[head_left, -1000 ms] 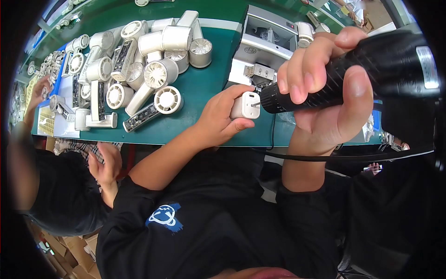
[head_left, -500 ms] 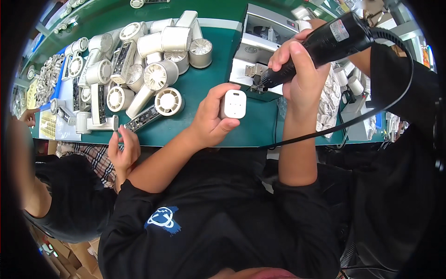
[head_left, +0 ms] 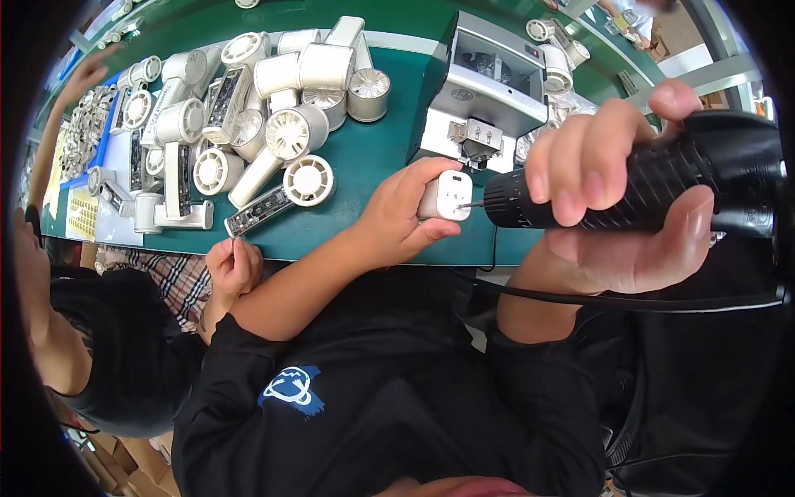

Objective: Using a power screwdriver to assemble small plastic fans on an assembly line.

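My left hand (head_left: 397, 207) grips a white housing with a rounded-square end (head_left: 453, 189). Its end face, with a slot and small holes, is turned to the right. In my right hand (head_left: 598, 157) is a black electric screwdriver (head_left: 662, 178), held level with fingers over the top and thumb below. The thin bit reaches the lower part of that end face and appears to touch it; whether a screw sits there is too small to tell. Just behind both hands stands a grey and black screw feeder (head_left: 489, 91) with a metal outlet at its front.
Many white handheld fans (head_left: 290, 132) lie heaped at the left, some with circuit boards exposed. A blue-edged tray (head_left: 87, 141) of small parts is beyond them. A co-worker's hand (head_left: 234, 265) holds a fan's end near my left forearm. The black cable (head_left: 629, 302) crosses my right forearm.
My right hand has brought the screwdriver from the feeder's outlet rightward and level, its bit now at the housing. My left hand has moved slightly right, turning the end face toward the bit.
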{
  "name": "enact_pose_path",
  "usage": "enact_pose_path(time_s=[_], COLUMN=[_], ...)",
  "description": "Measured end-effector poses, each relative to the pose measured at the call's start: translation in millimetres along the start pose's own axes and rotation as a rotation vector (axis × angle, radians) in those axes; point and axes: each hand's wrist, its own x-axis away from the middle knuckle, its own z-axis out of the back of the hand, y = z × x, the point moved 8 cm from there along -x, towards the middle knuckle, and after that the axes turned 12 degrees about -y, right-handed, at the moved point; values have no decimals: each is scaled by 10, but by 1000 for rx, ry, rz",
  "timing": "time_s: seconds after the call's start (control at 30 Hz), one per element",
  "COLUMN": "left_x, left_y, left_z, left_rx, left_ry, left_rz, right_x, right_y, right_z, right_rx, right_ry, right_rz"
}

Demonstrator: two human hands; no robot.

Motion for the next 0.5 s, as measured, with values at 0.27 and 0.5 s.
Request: enact_pose_path(time_s=[0.27,0.5], left_x=[-9,-45], left_y=[-7,20], left_z=[5,-16], left_rx=[-22,-40], left_ry=[-6,-16], left_rz=[-21,-58], right_x=[-14,-14], right_y=[-37,-51], right_z=[-107,-54], right_rx=[63,43], right_ry=[-164,-237], right_rz=[-19,10])
